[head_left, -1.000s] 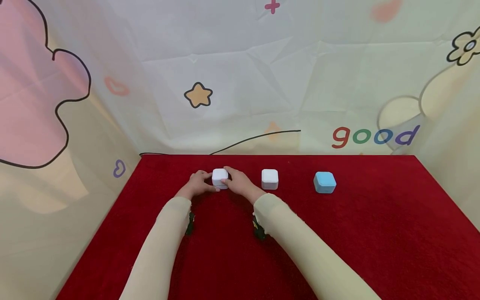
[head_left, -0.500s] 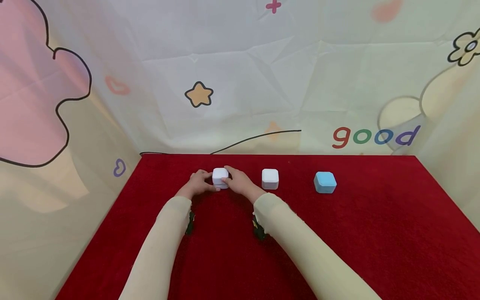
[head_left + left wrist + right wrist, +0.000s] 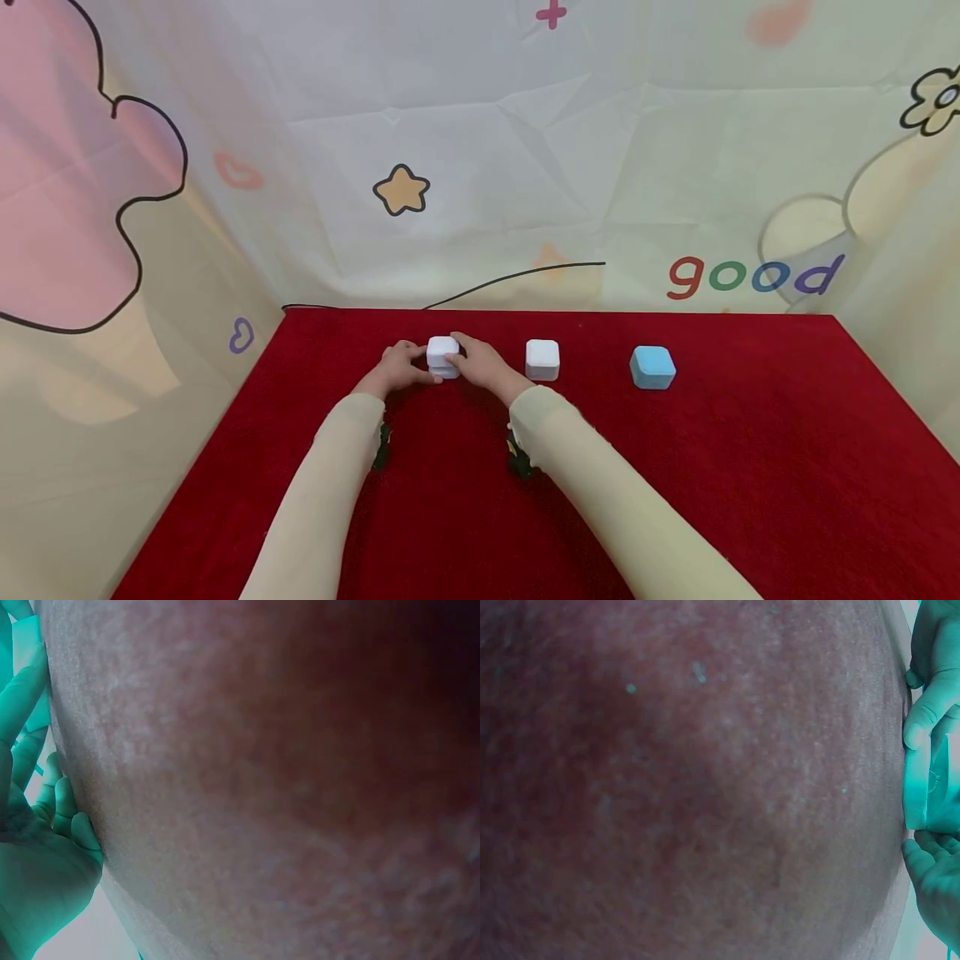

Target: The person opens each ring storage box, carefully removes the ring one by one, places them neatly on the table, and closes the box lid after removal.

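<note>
Near the back left of the red cloth, both hands hold one small white box (image 3: 442, 348) with rounded corners. A seam crosses its front, splitting an upper part from a lower band. My left hand (image 3: 393, 369) grips it from the left, with its thumb low at the front. From the right, my right hand (image 3: 482, 365) pinches the upper part, its thumb on the front and a finger at the back corner. In the right wrist view, the left thumb (image 3: 919, 731) presses beside the box's lower band (image 3: 916, 791). Fingers partly cover the box's sides.
A second white box (image 3: 542, 360) sits to the right of the hands, and a light blue box (image 3: 652, 367) farther right. The red cloth (image 3: 450, 517) ends at a printed curtain (image 3: 495, 192) behind. Cloth fills most of both wrist views.
Both hands keep their grip on the white box in nearly the same place. The head view has shifted very slightly, moving everything in it a little to the right.
</note>
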### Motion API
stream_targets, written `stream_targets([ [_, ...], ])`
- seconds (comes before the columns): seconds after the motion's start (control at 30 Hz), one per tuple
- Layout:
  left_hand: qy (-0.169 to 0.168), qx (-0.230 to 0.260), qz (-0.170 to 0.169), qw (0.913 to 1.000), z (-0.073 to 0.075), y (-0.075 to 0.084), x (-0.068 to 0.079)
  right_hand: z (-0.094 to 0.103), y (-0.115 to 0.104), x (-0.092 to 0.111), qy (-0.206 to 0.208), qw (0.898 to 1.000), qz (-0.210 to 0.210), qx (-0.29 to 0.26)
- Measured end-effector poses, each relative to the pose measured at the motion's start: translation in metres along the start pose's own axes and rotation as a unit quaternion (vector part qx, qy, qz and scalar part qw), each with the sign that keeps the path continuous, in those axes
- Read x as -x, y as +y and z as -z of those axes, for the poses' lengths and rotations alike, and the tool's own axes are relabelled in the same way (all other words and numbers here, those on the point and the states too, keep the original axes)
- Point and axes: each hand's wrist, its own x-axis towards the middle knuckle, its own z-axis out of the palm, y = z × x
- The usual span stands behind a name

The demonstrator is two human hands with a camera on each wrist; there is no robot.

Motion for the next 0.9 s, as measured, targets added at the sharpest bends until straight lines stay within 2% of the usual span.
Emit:
stream_targets([
  [0.47, -0.002, 0.004, 0.006, 1.0000, 0.0005, 0.0051, 0.0003, 0.0043, 0.0002, -0.0004, -0.003, 1.000, -0.007, -0.005],
  [0.9, 0.006, 0.003, -0.010, 0.9999, -0.0002, 0.0043, 0.0055, 0.0032, -0.0004, -0.0023, -0.005, 1.000, 0.000, 0.002],
])
